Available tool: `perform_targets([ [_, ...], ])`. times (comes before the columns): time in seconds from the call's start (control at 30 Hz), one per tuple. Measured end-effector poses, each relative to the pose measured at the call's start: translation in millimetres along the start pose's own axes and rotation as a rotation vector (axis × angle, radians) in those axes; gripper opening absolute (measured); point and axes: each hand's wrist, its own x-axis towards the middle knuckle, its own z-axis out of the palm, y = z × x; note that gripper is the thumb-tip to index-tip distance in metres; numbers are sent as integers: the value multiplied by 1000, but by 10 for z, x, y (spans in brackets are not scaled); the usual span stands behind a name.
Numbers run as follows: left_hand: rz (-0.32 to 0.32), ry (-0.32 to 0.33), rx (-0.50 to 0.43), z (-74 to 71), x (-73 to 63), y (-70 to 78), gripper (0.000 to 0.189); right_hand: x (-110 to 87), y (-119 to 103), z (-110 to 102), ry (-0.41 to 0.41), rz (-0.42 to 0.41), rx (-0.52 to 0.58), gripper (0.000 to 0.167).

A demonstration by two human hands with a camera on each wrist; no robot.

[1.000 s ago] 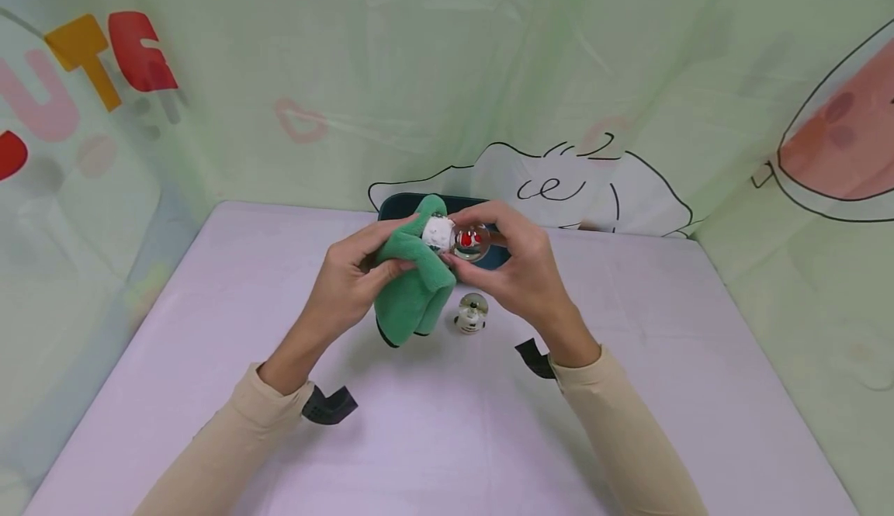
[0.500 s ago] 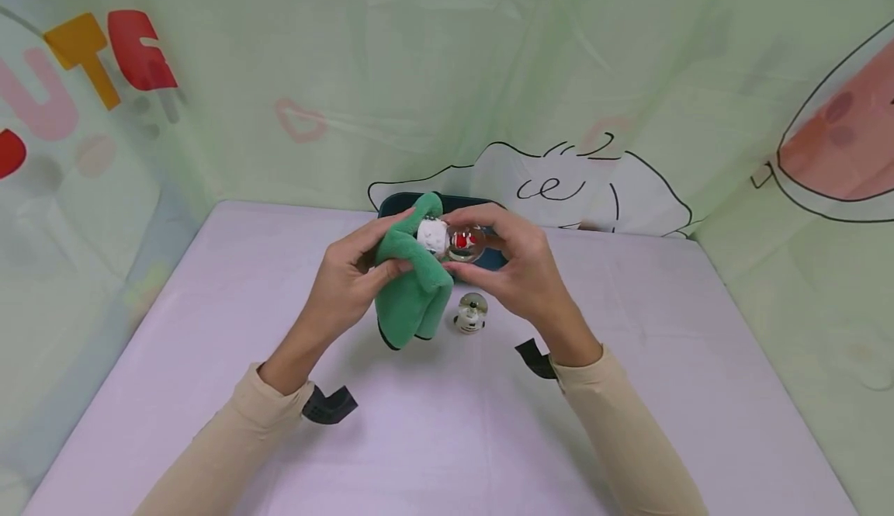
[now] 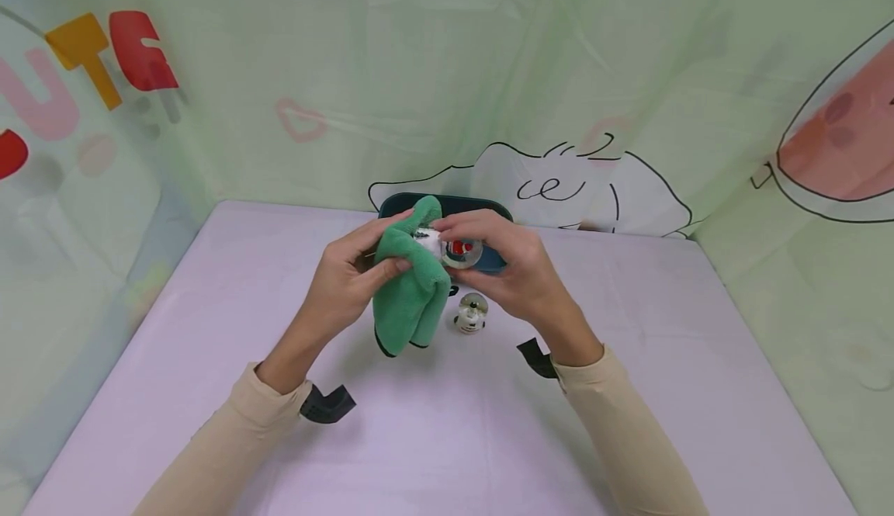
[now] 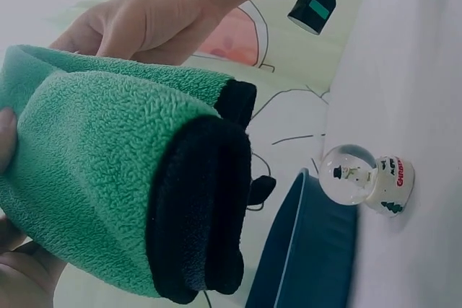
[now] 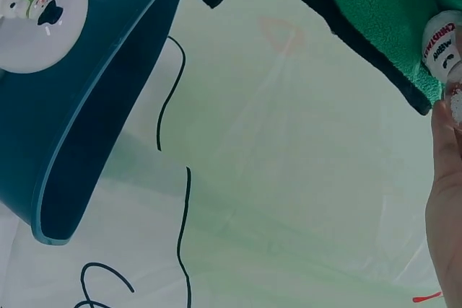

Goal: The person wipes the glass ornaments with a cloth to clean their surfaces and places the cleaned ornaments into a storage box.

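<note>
Green cloth point(image 3: 408, 295) meets snow globe point(image 3: 462, 252) above the lilac table point(image 3: 447, 438)

Your left hand point(image 3: 349, 268) holds the cloth, thumb pressed on its near side and the fingers partly hidden behind the folds. Your right hand point(image 3: 513, 256) grips the globe, its fingers at the top and its thumb below, with the clear dome lying between them. The globe is tilted onto its side in the air, its white base against the cloth and partly covered by it; red shows inside the dome, and your right wrist view catches red and black lettering on the base. The cloth hangs in loose folds, its edge trimmed in black.

Below your hands, a standing globe point(image 3: 471, 314) rests upright on the table, a snowman in a dark hat inside its dome and a Christmas greeting on its base. Behind it sits a blue bin point(image 5: 50, 120), close to the pale green backdrop point(image 3: 384, 97), which carries bold letters at left and black line drawings. You wear beige sleeves point(image 3: 628, 431), with a black device point(image 3: 328, 405) at each wrist.
</note>
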Motion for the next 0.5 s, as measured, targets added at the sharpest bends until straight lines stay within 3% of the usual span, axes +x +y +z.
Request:
perform_targets([
  [0.37,-8,14,-40,-9,-22,-1,54,-22,38,-17,-65,-50,-35,57],
  [0.5,-1,13,-54,-8,-18,-3,55,-36,55,-26,-48,-55,-71,56],
])
